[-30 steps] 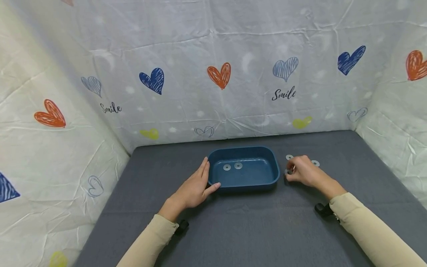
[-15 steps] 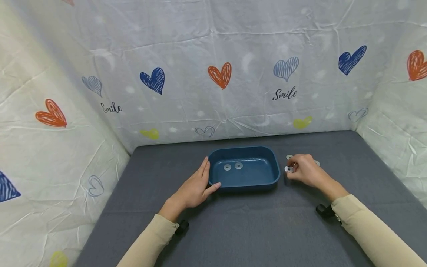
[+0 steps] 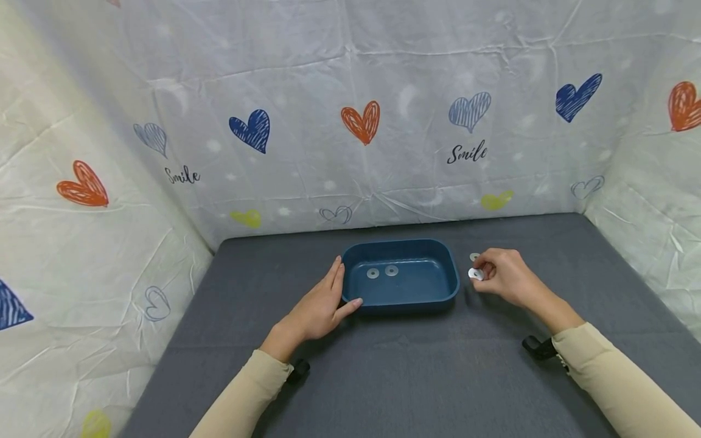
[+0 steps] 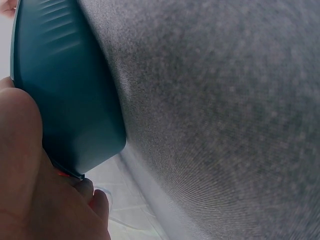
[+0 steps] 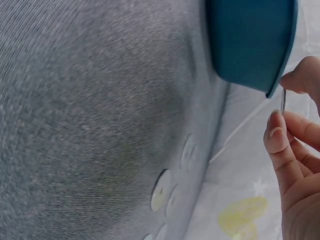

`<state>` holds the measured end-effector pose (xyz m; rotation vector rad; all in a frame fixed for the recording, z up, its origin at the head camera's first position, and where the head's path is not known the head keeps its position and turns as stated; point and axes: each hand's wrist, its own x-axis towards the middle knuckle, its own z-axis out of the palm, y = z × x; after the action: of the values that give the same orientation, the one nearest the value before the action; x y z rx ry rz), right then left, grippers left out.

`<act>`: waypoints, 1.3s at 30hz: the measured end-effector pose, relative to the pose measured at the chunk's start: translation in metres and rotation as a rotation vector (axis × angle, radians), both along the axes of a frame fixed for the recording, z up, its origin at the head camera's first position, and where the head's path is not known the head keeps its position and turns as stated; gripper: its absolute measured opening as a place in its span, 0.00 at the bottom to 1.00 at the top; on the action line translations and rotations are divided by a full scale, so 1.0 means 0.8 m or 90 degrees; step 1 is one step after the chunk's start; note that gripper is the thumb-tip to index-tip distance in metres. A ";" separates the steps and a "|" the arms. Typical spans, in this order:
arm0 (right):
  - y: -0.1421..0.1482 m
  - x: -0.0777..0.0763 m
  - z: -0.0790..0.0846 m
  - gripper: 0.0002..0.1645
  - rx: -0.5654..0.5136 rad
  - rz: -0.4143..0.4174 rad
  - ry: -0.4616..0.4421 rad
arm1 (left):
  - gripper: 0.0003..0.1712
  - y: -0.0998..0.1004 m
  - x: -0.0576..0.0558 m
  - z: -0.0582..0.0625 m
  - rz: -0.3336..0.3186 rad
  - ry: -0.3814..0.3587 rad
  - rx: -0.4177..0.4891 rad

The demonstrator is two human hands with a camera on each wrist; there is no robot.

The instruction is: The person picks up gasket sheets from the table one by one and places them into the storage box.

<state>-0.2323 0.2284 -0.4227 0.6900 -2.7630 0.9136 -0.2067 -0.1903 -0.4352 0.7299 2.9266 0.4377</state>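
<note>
A blue rectangular tray (image 3: 408,302) stands on the dark grey cloth, with two flat metal washers inside, a washer (image 3: 372,274) and another washer (image 3: 391,271) beside it. My left hand (image 3: 314,310) lies against the tray's left end, fingers straight along that side and thumb at the near corner. Right of the tray, my right hand (image 3: 506,277) pinches a washer (image 3: 476,274) between thumb and fingers, raised above the cloth. The right wrist view shows this pinched washer (image 5: 284,100) edge-on. Just behind that hand a washer (image 3: 474,257) lies on the cloth, partly covered by the fingers.
Several more washers lie on the cloth, such as a washer (image 5: 161,191) in the right wrist view. The grey cloth (image 3: 405,377) spreads in front of the tray. A white curtain (image 3: 306,67) printed with hearts hangs behind and at both sides.
My right hand has lifted the washer from the cloth, rising and shifting slightly right; the washer's face has turned into view. My left hand and the tray stay in place.
</note>
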 end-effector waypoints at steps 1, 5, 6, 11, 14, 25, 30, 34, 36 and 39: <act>0.000 0.000 0.001 0.09 -0.001 0.001 0.001 | 0.56 0.000 0.000 0.000 0.000 -0.001 0.001; -0.003 0.001 0.003 0.09 -0.005 0.012 0.009 | 0.57 0.000 0.000 0.000 0.002 -0.006 0.000; -0.004 0.002 0.004 0.08 -0.005 0.015 0.013 | 0.57 0.000 0.000 -0.001 0.002 -0.007 0.000; -0.012 0.003 0.010 0.08 -0.009 0.029 0.028 | 0.57 0.000 0.000 -0.001 0.004 -0.009 0.002; -0.018 0.003 0.015 0.08 -0.012 0.033 0.024 | 0.57 0.000 0.000 0.000 0.003 -0.008 0.002; -0.040 -0.001 0.020 0.09 -0.021 0.064 0.045 | 0.57 0.000 0.000 -0.001 0.004 0.000 -0.003; -0.050 -0.003 0.021 0.09 -0.031 0.080 0.042 | 0.57 0.000 0.000 -0.001 0.006 0.000 -0.002; -0.059 -0.005 0.022 0.08 -0.030 0.089 0.041 | 0.57 0.000 0.000 -0.001 0.006 0.002 -0.004; -0.064 -0.007 0.022 0.08 -0.031 0.091 0.041 | 0.57 0.001 0.000 0.000 0.005 0.002 -0.005; -0.070 -0.010 0.021 0.09 -0.035 0.098 0.042 | 0.57 0.001 0.000 0.001 0.005 0.001 -0.007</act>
<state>-0.2399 0.1725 -0.4056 0.9152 -2.6469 0.9739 -0.2065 -0.1899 -0.4344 0.7183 2.9313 0.4210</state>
